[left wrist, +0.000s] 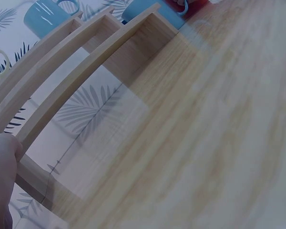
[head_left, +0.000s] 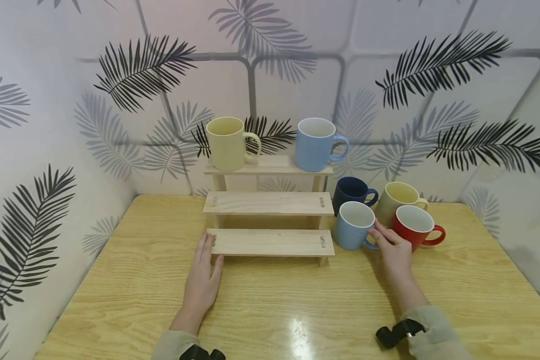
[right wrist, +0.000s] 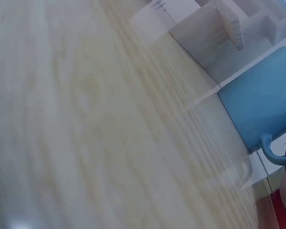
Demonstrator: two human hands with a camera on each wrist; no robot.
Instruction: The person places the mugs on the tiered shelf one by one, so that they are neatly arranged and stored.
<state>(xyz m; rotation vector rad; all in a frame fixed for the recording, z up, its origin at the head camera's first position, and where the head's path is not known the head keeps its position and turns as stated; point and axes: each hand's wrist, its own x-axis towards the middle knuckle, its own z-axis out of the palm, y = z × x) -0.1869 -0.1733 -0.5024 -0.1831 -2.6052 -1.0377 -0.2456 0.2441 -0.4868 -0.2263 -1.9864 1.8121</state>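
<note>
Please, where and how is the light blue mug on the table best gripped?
Probably by its handle, from the right: the mug stands upright, its handle points right, toward the right hand, and the wooden rack crowds its left.

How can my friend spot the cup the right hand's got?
On the wooden table, find the three-step rack. Just right of its lowest step stands a light blue mug, its handle in the right hand. Its colour sets it apart from the dark blue mug, yellow mug and red mug beside it.
</note>
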